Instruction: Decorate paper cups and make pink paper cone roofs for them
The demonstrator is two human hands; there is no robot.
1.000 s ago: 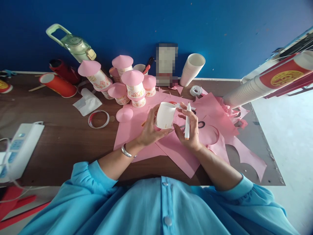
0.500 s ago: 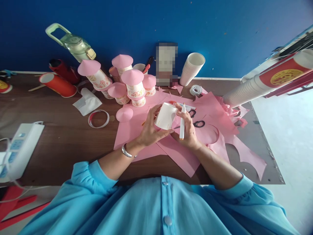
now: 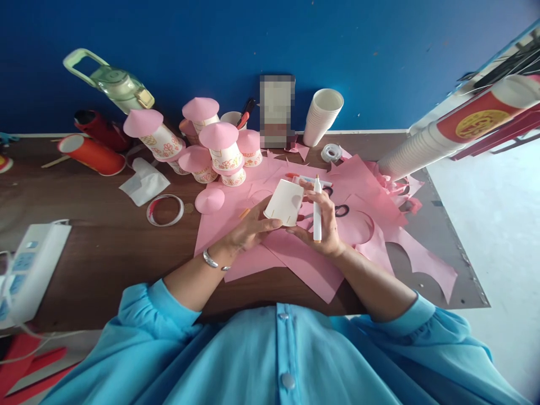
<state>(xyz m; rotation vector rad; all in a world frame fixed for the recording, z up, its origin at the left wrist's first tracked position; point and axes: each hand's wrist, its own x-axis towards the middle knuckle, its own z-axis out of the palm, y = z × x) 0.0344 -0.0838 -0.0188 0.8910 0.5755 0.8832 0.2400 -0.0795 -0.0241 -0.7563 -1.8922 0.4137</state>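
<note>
My left hand point(image 3: 252, 226) grips a white paper cup point(image 3: 285, 201), tilted over the pink paper point(image 3: 276, 254). Short yellowish lines mark the cup near its lower edge. My right hand point(image 3: 324, 225) holds a white marker point(image 3: 317, 211) upright, its orange-brown tip pointing up, and its fingers are close to the cup's right side; whether they touch it I cannot tell. Behind that hand lie scissors point(image 3: 341, 211), partly hidden, and another marker with a red cap point(image 3: 310, 180). A loose pink paper cone point(image 3: 210, 201) rests left of my hands.
Several decorated cups with pink cone roofs point(image 3: 218, 136) stand at the back left. Stacked white cups point(image 3: 323, 118) stand by the blue wall, with clear tape point(image 3: 331, 152) nearby. A tape ring point(image 3: 165, 210), a red cup point(image 3: 90, 154), a green bottle point(image 3: 120, 87) and a power strip point(image 3: 34, 275) are leftward.
The cup has turned and tilted a little in my left hand, whose thumb now lies at its lower edge. The marker stays in my right hand. The whole view has shifted slightly.
</note>
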